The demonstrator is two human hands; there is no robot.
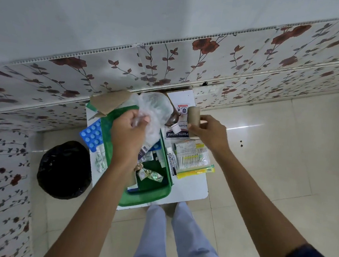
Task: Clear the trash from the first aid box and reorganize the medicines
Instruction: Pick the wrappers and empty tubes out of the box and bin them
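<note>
The green first aid box (155,194) stands open on a small white table (196,189). Inside lie crumpled foil wrappers (150,174) and some medicine packs. My left hand (129,131) is above the box, shut on a crumpled clear plastic bag (156,109). My right hand (209,131) grips a brown cardboard roll (194,115) over the table's far right part. A blue blister strip (92,134) lies left of the box. To the box's right are a Cipladine tube box (172,164), a pack of cotton buds (194,158) and a yellow packet (195,172).
A black-lined trash bin (64,170) stands on the floor left of the table. A floral-panelled wall (128,68) runs right behind the table. A cardboard piece (109,103) and a Hansaplast sheet (177,134) lie at the table's far side. My legs (176,240) stand close to its front.
</note>
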